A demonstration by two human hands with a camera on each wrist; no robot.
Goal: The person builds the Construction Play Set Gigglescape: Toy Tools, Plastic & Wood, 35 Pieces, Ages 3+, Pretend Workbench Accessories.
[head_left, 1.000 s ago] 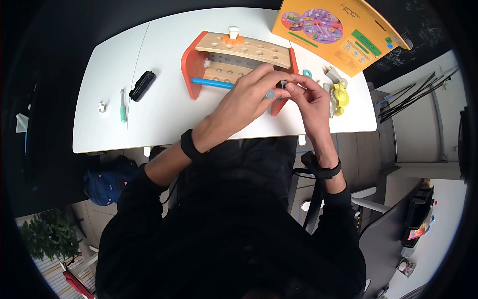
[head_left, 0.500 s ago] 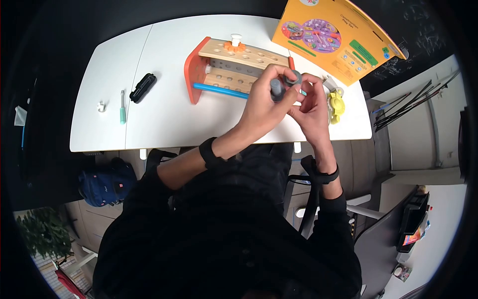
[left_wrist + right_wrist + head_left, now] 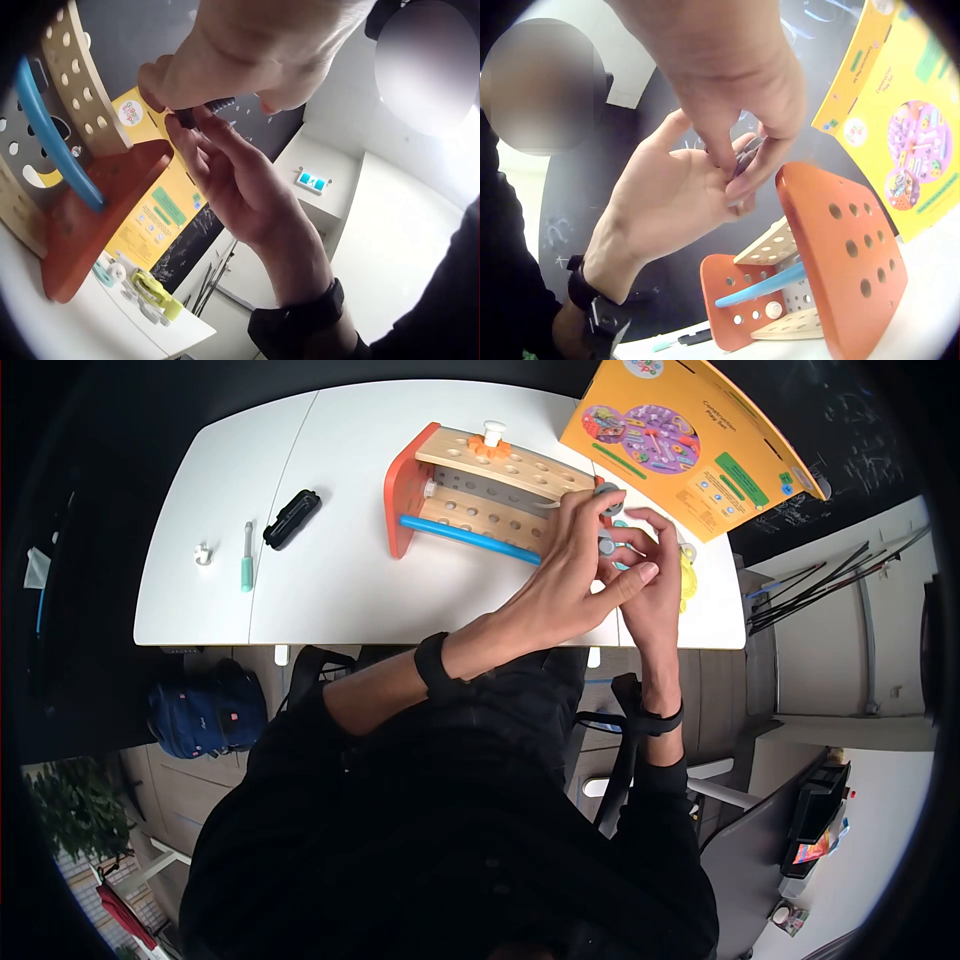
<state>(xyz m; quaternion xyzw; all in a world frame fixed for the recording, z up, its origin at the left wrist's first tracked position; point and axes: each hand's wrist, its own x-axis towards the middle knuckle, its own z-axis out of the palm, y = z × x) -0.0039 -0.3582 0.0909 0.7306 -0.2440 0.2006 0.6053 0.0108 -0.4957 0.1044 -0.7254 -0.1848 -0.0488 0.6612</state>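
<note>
Grey pieces (image 3: 607, 547) are near "Construction Play Set" box (image 3: 690, 450).

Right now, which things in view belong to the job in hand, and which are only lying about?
Likely the job:
grey parts, held
bench
perhaps screwdriver, untouched

Probably just about:
black case
backpack
box

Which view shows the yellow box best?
Head view: nearly the whole printed front of the yellow box is visible. Left wrist: the right hand and red panel cover parts. Right wrist: the frame edge cuts it off.
</note>
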